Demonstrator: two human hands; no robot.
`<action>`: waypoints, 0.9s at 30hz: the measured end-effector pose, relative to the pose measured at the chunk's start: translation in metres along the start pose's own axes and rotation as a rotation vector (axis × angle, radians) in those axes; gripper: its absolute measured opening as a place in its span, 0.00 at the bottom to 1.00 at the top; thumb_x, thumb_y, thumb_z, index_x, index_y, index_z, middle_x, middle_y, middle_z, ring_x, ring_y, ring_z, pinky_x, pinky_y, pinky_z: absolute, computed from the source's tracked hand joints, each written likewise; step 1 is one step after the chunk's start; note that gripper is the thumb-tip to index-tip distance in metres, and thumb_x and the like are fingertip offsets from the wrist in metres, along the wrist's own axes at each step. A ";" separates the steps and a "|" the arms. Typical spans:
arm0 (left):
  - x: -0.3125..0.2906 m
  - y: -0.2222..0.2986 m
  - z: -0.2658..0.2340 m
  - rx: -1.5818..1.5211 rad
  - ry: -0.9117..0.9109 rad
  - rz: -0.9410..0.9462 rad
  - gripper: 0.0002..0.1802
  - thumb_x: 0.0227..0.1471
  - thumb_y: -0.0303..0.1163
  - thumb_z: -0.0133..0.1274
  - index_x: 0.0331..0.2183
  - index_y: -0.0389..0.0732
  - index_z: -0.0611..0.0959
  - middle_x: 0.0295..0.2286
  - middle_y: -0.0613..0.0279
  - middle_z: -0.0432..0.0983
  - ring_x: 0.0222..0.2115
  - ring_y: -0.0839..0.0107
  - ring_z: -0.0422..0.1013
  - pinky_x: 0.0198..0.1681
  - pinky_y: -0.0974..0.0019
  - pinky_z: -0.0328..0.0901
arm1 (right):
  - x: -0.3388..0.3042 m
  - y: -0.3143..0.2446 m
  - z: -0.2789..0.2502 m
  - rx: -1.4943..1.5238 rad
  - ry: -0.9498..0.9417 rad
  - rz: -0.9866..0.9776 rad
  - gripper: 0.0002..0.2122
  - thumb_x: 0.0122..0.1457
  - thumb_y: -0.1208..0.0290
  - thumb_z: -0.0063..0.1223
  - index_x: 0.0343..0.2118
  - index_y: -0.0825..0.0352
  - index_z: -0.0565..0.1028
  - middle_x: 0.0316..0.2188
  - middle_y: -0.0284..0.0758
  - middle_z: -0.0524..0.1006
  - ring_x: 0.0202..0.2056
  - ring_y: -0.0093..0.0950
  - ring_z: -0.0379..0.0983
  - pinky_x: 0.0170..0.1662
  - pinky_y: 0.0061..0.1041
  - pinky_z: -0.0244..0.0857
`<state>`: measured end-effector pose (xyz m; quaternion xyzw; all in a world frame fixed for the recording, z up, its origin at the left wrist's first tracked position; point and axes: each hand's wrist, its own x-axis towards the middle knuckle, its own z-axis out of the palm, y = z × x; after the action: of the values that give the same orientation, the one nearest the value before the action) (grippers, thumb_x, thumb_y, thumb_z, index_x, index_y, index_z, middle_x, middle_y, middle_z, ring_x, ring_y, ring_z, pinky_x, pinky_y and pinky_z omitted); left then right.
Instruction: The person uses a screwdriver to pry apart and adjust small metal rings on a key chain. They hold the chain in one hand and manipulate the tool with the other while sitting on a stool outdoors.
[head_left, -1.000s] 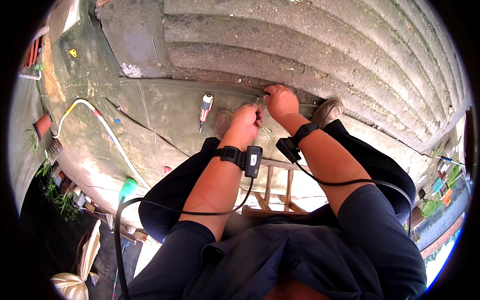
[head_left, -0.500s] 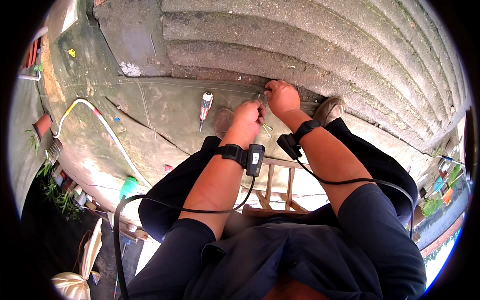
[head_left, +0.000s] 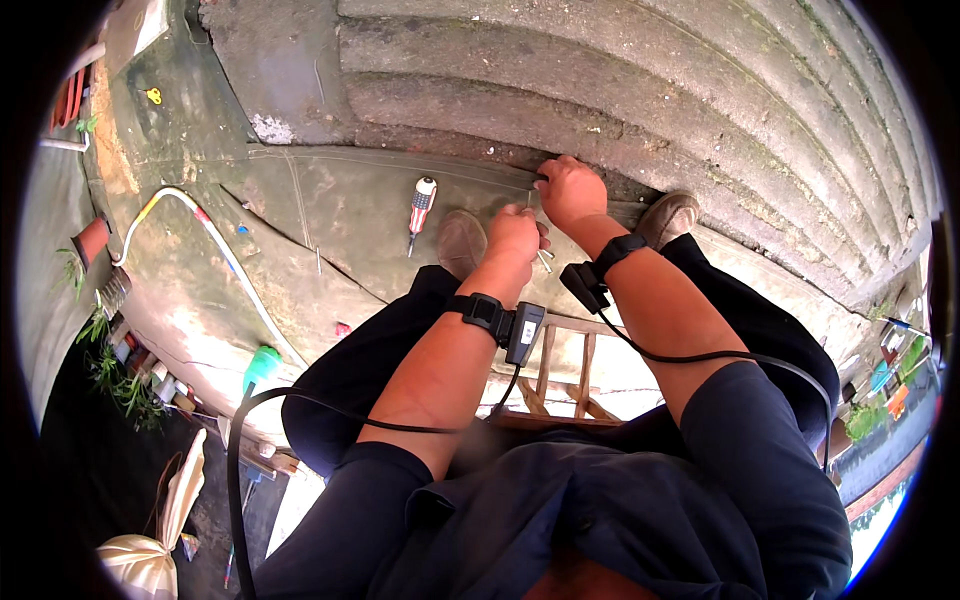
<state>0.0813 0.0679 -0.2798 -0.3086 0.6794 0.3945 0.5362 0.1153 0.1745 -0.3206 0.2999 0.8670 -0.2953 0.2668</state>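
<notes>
My left hand (head_left: 515, 238) is closed, its fingers wrapped round a thin metal rod (head_left: 530, 198) whose tip points up and away from me. Below those fingers, a thin yellowish metal piece (head_left: 545, 262) sticks out; whether it belongs to the rod I cannot tell. Just to the right and a little farther off, my right hand (head_left: 574, 190) is pinched closed near the rod's tip. Something small and dark shows at its fingertips, too small to name. A screwdriver (head_left: 422, 205) with a red, white and dark patterned handle lies left of my left hand, its tip toward me.
Ridged concrete (head_left: 600, 90) rises beyond my hands. My shoes (head_left: 668, 218) stand on a grey-green sheet. A pale hose (head_left: 230, 260) curves at the left, near a green plastic piece (head_left: 262, 368). Yellow scissors (head_left: 152, 96) lie far left. A wooden frame (head_left: 560, 370) shows between my legs.
My left hand has shifted slightly right and toward me, with less of the yellowish metal piece showing. My right hand stays pinched in nearly the same place. The whole view has moved a little.
</notes>
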 end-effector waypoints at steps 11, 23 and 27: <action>0.020 -0.015 -0.019 0.702 0.136 0.405 0.10 0.59 0.33 0.45 0.35 0.37 0.77 0.17 0.64 0.69 0.13 0.76 0.63 0.14 0.69 0.54 | 0.000 -0.002 -0.008 0.117 -0.079 0.052 0.11 0.55 0.62 0.56 0.41 0.56 0.80 0.43 0.37 0.76 0.45 0.38 0.74 0.46 0.36 0.69; -0.002 0.014 -0.037 0.037 -0.216 -0.002 0.10 0.59 0.33 0.46 0.37 0.36 0.77 0.17 0.67 0.66 0.13 0.78 0.60 0.14 0.72 0.52 | 0.004 0.008 -0.007 0.175 -0.107 0.056 0.13 0.55 0.59 0.57 0.42 0.54 0.79 0.44 0.37 0.76 0.47 0.38 0.74 0.48 0.36 0.69; -0.003 0.010 -0.035 0.483 -0.065 0.242 0.10 0.60 0.33 0.45 0.37 0.37 0.76 0.17 0.68 0.65 0.14 0.79 0.60 0.15 0.72 0.52 | 0.005 0.007 -0.006 0.190 -0.100 0.064 0.13 0.54 0.59 0.58 0.42 0.54 0.80 0.45 0.37 0.76 0.47 0.38 0.73 0.48 0.36 0.68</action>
<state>0.0567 0.0429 -0.2713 -0.0755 0.7683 0.2920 0.5645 0.1150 0.1844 -0.3222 0.3362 0.8106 -0.3823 0.2894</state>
